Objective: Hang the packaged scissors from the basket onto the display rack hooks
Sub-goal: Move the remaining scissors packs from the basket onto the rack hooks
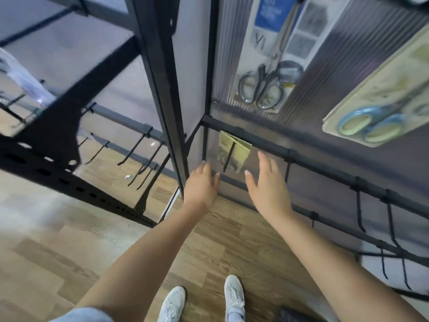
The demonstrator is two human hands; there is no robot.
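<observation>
Beside hung package: black upright post, bare hooks.

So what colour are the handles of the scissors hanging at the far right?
Light blue scissor handles with pale yellow-green insides, head view.

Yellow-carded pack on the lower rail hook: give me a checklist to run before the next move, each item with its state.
1. Yellow-carded pack sits on its hook: ok, the hook passes in front of the card.
2. Left hand free: ok, fingers straight, beside the pack.
3. Right hand free: ok, open, holding nothing.
4. Empty hooks to the right on the same rail: ok.
5. Basket within reach: cannot tell, only a dark edge shows at the bottom.
6. Pack hanging straight: cannot tell, frame is blurred.
</observation>
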